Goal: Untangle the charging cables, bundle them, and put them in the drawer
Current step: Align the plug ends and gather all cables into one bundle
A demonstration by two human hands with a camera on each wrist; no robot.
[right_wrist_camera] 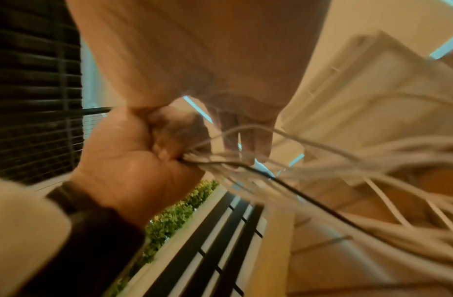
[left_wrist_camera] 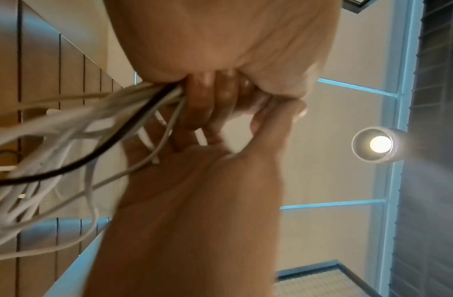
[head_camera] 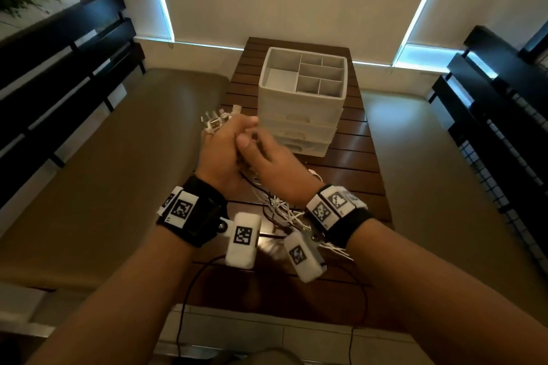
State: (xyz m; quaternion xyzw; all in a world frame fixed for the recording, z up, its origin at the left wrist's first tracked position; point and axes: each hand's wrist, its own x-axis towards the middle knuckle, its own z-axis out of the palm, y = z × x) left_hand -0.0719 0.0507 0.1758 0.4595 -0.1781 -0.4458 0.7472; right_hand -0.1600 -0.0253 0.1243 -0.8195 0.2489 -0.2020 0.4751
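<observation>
Several white charging cables and one black one (head_camera: 280,210) trail from my hands down onto the wooden table (head_camera: 355,175). My left hand (head_camera: 225,142) grips the bundle in a fist, and white connector ends (head_camera: 218,121) stick out above it. The fist (right_wrist_camera: 133,156) and the cables (right_wrist_camera: 347,160) also show in the right wrist view. My right hand (head_camera: 267,157) lies against the left, thumb pressed on the left fingers. Its fingers (right_wrist_camera: 248,138) reach fairly straight past the bundle without curling round it. The white drawer unit (head_camera: 302,115) stands just behind my hands, its drawers closed.
An open divided tray (head_camera: 277,53) forms the top of the drawer unit. Beige cushioned benches flank the narrow table (head_camera: 133,133), with black slatted backrests (head_camera: 59,68) on both sides. Thin black wires (head_camera: 189,290) hang from the wrist cameras over the near table edge.
</observation>
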